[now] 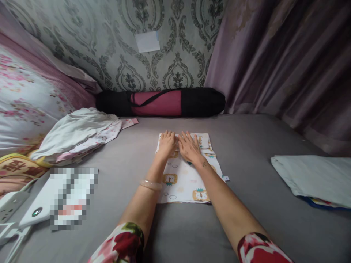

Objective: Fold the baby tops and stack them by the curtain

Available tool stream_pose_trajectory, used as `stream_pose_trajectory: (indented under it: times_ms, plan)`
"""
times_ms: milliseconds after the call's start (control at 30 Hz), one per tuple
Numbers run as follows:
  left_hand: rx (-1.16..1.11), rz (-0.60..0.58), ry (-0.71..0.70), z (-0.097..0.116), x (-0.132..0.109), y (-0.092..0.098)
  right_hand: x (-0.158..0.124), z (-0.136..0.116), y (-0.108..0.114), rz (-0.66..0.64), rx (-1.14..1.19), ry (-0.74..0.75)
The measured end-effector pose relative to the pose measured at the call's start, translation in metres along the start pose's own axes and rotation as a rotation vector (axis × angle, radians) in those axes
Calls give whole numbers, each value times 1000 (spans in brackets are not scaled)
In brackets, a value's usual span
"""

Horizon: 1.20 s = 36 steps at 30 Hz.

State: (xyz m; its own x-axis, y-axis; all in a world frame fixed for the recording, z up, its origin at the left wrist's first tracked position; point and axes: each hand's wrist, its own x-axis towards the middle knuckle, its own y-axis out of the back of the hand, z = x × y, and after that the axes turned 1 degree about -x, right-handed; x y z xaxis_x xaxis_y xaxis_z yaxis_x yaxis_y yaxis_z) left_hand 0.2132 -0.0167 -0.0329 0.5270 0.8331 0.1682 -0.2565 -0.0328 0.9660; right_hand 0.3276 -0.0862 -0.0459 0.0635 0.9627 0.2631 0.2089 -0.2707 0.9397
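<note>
A white cloth printed with lion faces (181, 182), perhaps a garment, lies flat on the grey bed sheet in front of me. Its far end is folded over into a band, and a small white tag (226, 178) sticks out at its right edge. My left hand (167, 143) rests palm down on the left part of that band, fingers stretched forward. Beside it my right hand (189, 146) lies flat on the middle of the fold with its fingers spread. Neither hand grips the cloth. The hands cover part of the fold.
A black and dark pink long bag (156, 103) lies along the wall. Crumpled clothes (79, 128) are piled at the left, near a floral pillow (24, 98), a white device (41, 204) and a power strip (13, 204). A folded pale cloth (315, 175) sits at the right.
</note>
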Motion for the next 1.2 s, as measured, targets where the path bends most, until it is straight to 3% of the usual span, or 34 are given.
stream_pose_trajectory:
  times_ms: [100, 200, 367, 667, 1200]
  plan:
    - [37, 32, 70, 0, -6, -11, -2, 0, -3, -68, -17, -12]
    - [34, -17, 124, -3, -9, -20, -1, 2, -4, -128, -4, -53]
    - [41, -39, 152, -9, -7, -28, -1, 3, -5, -128, 2, -57]
    - [17, -2, 180, -8, -9, -20, 0, 12, -10, -92, -32, -180]
    - [-76, -117, 333, -19, -7, -14, -3, 50, -4, -18, -75, -491]
